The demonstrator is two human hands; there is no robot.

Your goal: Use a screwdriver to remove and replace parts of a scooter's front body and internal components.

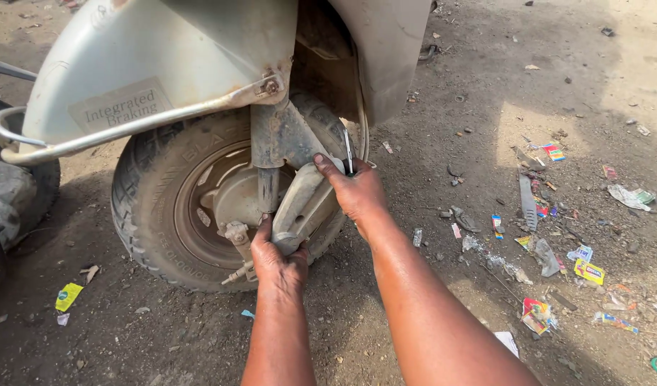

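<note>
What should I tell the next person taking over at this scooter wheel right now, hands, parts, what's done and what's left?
Left hand: gripping the lower end of the grey fork cover, beside the axle nut.
Right hand: on the cover's upper end, with a thin metal tool standing up between its fingers.
Parts: the cover lies against the front wheel, below the fork leg and the mudguard. The wheel stands on dirt ground scattered with litter.
Done: cannot tell whether any fastener is out.
Left: cover is at the wheel in both hands; wheel is on the scooter.
</note>
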